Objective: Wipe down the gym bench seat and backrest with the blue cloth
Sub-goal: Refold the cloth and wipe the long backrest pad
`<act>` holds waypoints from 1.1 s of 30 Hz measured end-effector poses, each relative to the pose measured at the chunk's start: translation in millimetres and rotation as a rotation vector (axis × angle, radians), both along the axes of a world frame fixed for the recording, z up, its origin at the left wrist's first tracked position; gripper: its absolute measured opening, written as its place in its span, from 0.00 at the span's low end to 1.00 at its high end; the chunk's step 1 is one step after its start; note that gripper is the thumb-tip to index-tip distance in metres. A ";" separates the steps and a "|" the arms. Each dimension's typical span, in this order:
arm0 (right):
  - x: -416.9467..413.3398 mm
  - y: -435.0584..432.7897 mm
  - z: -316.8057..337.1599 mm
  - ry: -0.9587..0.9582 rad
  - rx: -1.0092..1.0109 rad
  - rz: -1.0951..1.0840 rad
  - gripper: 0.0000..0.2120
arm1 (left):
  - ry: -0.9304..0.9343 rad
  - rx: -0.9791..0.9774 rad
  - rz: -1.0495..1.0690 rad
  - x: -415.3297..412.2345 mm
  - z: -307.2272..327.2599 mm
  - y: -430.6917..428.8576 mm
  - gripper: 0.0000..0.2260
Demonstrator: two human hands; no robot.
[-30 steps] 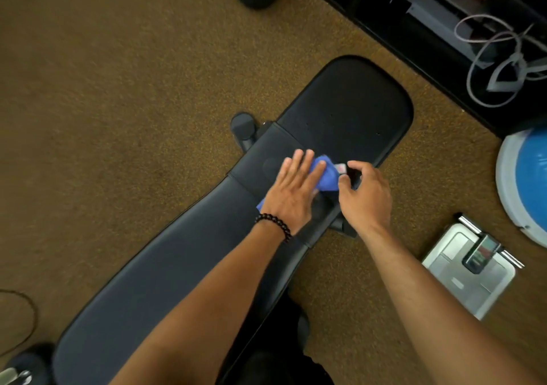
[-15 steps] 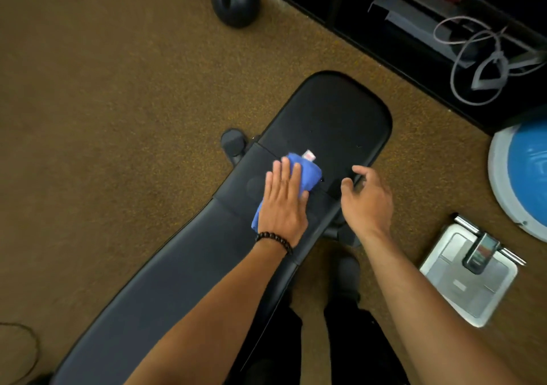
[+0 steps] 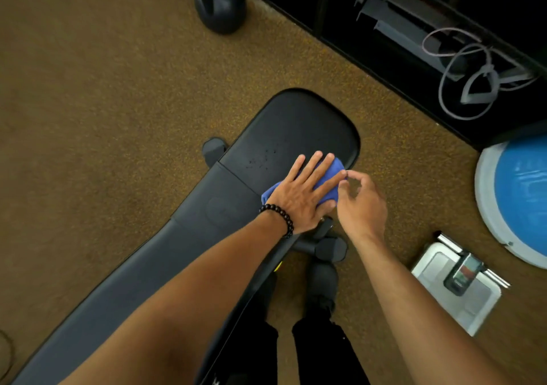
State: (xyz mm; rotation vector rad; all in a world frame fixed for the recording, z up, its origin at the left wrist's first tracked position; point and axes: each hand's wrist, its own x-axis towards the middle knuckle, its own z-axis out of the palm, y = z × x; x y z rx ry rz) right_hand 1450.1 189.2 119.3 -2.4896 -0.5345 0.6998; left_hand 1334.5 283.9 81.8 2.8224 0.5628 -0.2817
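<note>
Head view: blue cloth [image 3: 330,177] lies on the black gym bench seat [image 3: 296,130], near its right edge. Left hand [image 3: 305,195] presses flat on it, fingers spread. Right hand [image 3: 359,204] pinches the cloth's corner between thumb and forefinger. Backrest [image 3: 133,275] stretches toward lower left over brown carpet [image 3: 88,103].

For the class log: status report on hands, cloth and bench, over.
Left hand flat, pressing blue cloth onto bench seat. Right hand fingertips at the cloth's edge. Seat otherwise unobstructed.
</note>
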 end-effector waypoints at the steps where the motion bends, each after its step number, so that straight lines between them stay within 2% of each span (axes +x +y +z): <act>1: 7.1 1.3 -1.4 0.000 0.020 -0.004 0.16 | -0.012 0.018 -0.009 13.8 -2.0 8.9 0.30; 6: 42.3 14.4 -6.1 0.021 0.039 0.002 0.16 | -0.056 0.029 0.148 76.1 -3.6 64.0 0.29; 12: 67.3 33.8 -1.5 0.020 0.042 0.080 0.16 | -0.052 0.008 0.619 75.2 -4.7 117.2 0.28; 17: 63.2 48.5 5.7 0.007 0.088 0.104 0.16 | -0.076 -0.034 1.130 14.2 -5.5 94.7 0.28; 20: 58.1 54.2 6.0 0.001 0.120 0.067 0.15 | -0.117 0.016 1.305 6.6 -7.4 54.5 0.28; 23: 57.6 58.3 4.8 0.004 0.135 0.054 0.14 | -0.164 0.040 1.285 42.9 -5.3 4.0 0.28; 27: 66.4 60.7 6.7 -0.037 0.162 0.043 0.13 | -0.155 -0.001 0.891 93.2 -11.9 -36.7 0.30; 30: 73.1 61.9 5.6 -0.027 0.160 0.014 0.13 | -0.160 -0.011 0.630 106.2 -12.6 -2.6 0.29; 33: 73.6 64.9 2.7 -0.077 0.191 0.043 0.15 | -0.220 -0.007 0.563 100.2 -12.1 54.9 0.26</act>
